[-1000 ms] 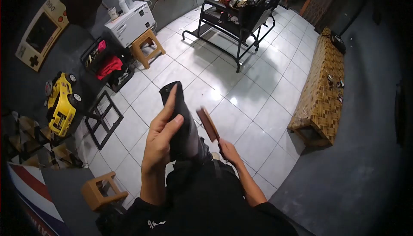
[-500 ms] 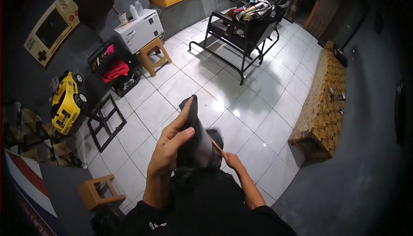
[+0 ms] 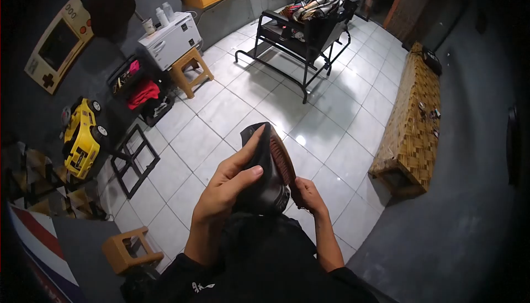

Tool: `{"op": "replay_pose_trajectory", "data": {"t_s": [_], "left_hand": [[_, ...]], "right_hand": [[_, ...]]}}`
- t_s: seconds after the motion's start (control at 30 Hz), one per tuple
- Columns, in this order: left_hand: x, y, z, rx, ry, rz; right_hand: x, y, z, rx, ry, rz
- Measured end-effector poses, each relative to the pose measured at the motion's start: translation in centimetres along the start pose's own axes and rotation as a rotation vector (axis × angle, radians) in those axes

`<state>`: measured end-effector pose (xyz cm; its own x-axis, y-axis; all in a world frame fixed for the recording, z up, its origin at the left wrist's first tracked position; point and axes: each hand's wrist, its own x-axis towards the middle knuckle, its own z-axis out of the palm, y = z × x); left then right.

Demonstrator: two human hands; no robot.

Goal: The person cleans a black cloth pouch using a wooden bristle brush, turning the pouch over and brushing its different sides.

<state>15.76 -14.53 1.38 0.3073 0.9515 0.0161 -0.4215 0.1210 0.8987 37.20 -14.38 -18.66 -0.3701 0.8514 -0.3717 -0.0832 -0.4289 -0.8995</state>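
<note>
A black leather boot (image 3: 259, 193) is held upright in front of my body. My left hand (image 3: 225, 186) is closed on its upper part, with the thumb on the near side and the fingers reaching toward the top edge. In my right hand (image 3: 309, 195) is a wooden-backed shoe brush (image 3: 285, 157) with reddish-brown bristles. The bristles face the right side of the boot and appear to touch it. The boot's lower part is partly hidden against my dark clothing.
Tiled floor (image 3: 221, 118) lies ahead. A black-framed chair (image 3: 301, 43) bearing cloth stands at the back. A woven-covered bench (image 3: 406, 132) runs along the right wall. To the left are wooden stools (image 3: 190, 71), a black frame (image 3: 135, 159) and a yellow toy car (image 3: 83, 140).
The brush has moved up along the boot's right side, and its bristles now show. My right hand has risen slightly. The boot and my left hand have shifted a little right.
</note>
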Motion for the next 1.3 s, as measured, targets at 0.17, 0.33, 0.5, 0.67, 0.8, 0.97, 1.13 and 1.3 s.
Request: {"op": "replay_pose_trajectory", "data": {"t_s": [0.17,0.33,0.5,0.67,0.8,0.97,1.13,1.3], "left_hand": [[-0.2,0.8,-0.5,0.04,0.011,0.052],[-0.7,1.1,-1.3,0.065,0.135,0.078],[-0.6,0.9,-2.0,0.051,0.24,0.091],[-0.5,-0.7,-1.9,-0.053,0.229,0.084],[0.1,-1.4,-0.7,-0.052,0.243,0.144],[-0.1,-0.5,-0.6,-0.051,0.27,0.216],[-0.3,0.4,-0.6,-0.127,0.321,0.292],[-1.2,1.0,-1.3,-0.132,0.283,0.287]], "right_hand": [[1.8,2.2,-0.4,-0.466,0.032,-0.099],[2.6,14.1,-4.5,-1.305,0.112,0.478],[1.4,23.3,-6.6,-1.226,-0.009,0.442],[1.9,10.3,0.4,-0.448,0.297,-0.13],[-1.8,-1.0,6.3,-0.017,0.073,-0.209],[0.4,3.7,6.5,-0.498,0.213,-0.261],[2.9,20.5,-1.5,-1.253,-0.072,0.4],[2.5,27.6,-4.5,-1.196,0.006,0.349]]}}
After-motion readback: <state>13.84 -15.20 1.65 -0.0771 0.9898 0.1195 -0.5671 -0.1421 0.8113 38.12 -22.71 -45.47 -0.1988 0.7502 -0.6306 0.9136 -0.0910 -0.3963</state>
